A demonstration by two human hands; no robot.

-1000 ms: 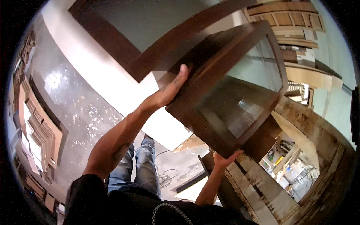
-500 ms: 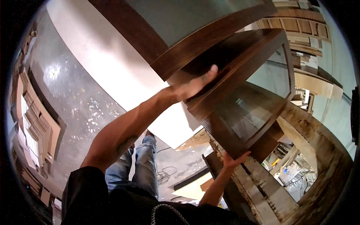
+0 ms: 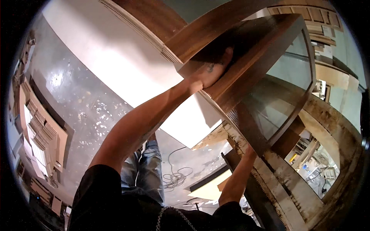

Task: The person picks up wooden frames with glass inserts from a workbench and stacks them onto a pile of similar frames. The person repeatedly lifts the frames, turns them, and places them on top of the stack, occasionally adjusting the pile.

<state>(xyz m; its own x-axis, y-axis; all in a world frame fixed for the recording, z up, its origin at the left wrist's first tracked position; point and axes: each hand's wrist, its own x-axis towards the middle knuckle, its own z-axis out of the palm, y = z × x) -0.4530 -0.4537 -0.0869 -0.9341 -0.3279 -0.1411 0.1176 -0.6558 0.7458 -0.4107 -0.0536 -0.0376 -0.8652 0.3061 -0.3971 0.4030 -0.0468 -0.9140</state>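
A dark brown wooden-framed glass door (image 3: 246, 77) stands tilted in front of me, its pane facing right. My left hand (image 3: 216, 71) grips its upper left side, in the shadow beneath a second dark framed panel (image 3: 175, 29). The thumb points up and the other fingers are mostly hidden. Low down, my right hand (image 3: 249, 151) is at the door's near bottom corner, closed on it, with the fingers out of sight behind the frame. The second panel, with a grey-green pane, lies across a white sheet (image 3: 104, 50).
Under the door runs a rusty, stained machine frame (image 3: 277, 181) with a toothed edge. A coiled cable (image 3: 177, 179) lies on the grey floor by my legs. Stacked boards (image 3: 42, 131) are at the left, and shelves of timber (image 3: 322, 23) at the far right.
My left hand has slid farther along the door's side into shadow. The right hand has gone further behind the bottom corner. The whole view has shifted, with the door now farther right.
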